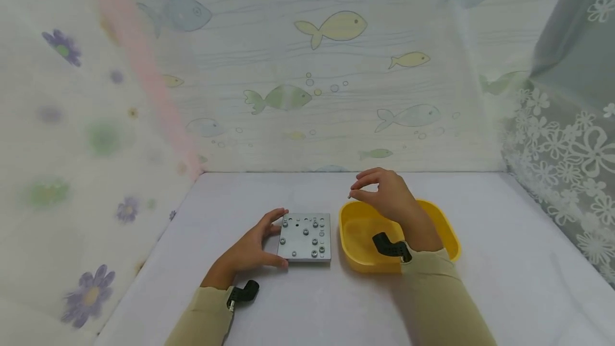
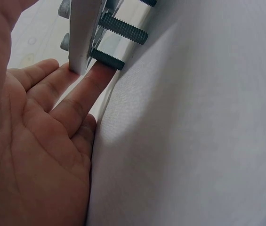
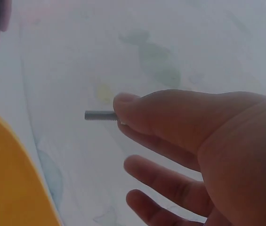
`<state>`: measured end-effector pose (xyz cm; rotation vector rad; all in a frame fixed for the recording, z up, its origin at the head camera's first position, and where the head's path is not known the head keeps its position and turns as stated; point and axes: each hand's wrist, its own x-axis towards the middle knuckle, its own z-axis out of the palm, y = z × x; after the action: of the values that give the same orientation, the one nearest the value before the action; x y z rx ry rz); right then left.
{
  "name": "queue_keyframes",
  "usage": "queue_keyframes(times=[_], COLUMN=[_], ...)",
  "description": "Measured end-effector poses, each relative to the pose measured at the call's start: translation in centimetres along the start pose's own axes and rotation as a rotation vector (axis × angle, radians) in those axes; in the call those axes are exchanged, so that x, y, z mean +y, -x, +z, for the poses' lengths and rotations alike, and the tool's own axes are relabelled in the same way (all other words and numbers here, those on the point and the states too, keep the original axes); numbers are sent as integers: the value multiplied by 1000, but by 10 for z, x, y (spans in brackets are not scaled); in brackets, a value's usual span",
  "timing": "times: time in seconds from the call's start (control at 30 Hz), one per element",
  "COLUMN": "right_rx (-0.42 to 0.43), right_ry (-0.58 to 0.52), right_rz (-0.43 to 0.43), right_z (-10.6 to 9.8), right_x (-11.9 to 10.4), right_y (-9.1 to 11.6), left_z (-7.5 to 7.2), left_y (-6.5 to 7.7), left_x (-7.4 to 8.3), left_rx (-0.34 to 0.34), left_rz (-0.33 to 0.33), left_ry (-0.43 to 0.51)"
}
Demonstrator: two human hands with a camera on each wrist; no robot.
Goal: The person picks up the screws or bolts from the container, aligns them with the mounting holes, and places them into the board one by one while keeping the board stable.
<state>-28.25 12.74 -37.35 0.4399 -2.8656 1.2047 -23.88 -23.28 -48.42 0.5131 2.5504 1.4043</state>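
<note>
A square silver metal plate (image 1: 304, 237) stands on the white table, with several socket-head screws in its holes. My left hand (image 1: 253, 244) grips it along the left side, thumb at the near corner and fingers at the far one. From the left wrist, dark threaded screw shanks (image 2: 123, 29) show sticking out beneath the plate, and one fingertip lies against the lowest. Above the far rim of a yellow bin, my right hand (image 1: 384, 196) pinches a small screw (image 3: 100, 115) between thumb and forefinger. Its threaded end points out; the head is hidden by the fingertips.
The yellow bin (image 1: 353, 261) stands just right of the plate, partly covered by the right forearm. Behind the table hangs a fish-patterned curtain (image 1: 336, 122). Flower-patterned cloth (image 1: 91, 186) borders the left side, and lace-patterned fabric (image 1: 567, 159) the right.
</note>
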Motion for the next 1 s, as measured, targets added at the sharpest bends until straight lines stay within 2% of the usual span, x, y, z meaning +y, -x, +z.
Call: queue_keyframes(times=[0.4,0.67,1.0], right_rx=[-20,-31,-61], right_ry=[35,23,70], right_rz=[-20,15,-61], right_z=[28,47,78], right_x=[-12,-23,-40], right_y=[-5,-5,-4], left_z=[1,0,0], left_y=[-1,-1,-2], left_x=[-1,-2,-4], left_rx=[-4,4,1], left_rz=[12,17,26], left_ry=[10,24,24])
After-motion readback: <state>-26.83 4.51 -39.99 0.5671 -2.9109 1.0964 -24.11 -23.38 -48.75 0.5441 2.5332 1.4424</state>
